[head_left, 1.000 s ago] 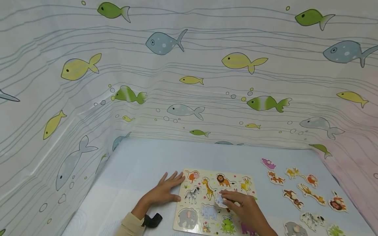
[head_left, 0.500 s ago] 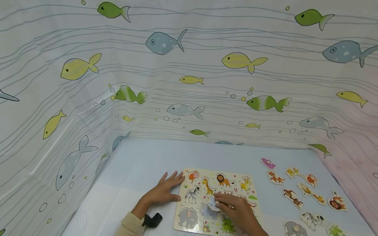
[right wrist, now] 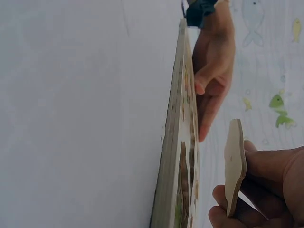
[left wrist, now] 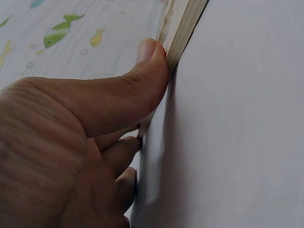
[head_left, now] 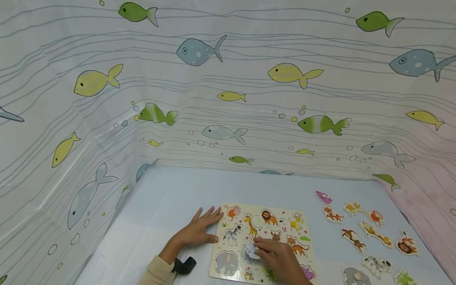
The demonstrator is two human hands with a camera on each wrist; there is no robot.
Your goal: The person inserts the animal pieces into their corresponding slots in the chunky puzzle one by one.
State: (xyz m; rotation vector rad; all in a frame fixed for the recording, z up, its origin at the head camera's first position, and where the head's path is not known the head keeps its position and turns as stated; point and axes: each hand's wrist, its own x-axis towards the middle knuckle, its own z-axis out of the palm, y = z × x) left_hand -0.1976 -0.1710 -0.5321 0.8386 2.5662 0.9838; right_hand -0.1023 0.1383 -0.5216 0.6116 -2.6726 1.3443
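A wooden animal puzzle board (head_left: 251, 208) lies on the table. My left hand (head_left: 197, 231) has its fingers spread at the board's left side; in the left wrist view the thumb (left wrist: 154, 59) presses the board's edge (left wrist: 183, 40). My right hand (head_left: 279, 259) pinches a light-blue animal puzzle piece (head_left: 250, 250) between thumb and fingers. The piece overlaps the pale blue animal recess in the lower middle of the board. In the right wrist view the piece (right wrist: 235, 161) is held up off the board's face, its plain wooden back showing.
Several loose pieces lie right of the board, among them a purple one (head_left: 323, 197), a tiger (head_left: 333, 215), a giraffe (head_left: 375, 233), a lion (head_left: 407, 244), a zebra (head_left: 377, 266) and an elephant (head_left: 356, 277). Fish-printed sheeting (head_left: 228, 114) surrounds the table (head_left: 171, 190).
My right hand has carried the light-blue piece left and down across the board to the pale blue animal recess. My left hand has stayed put.
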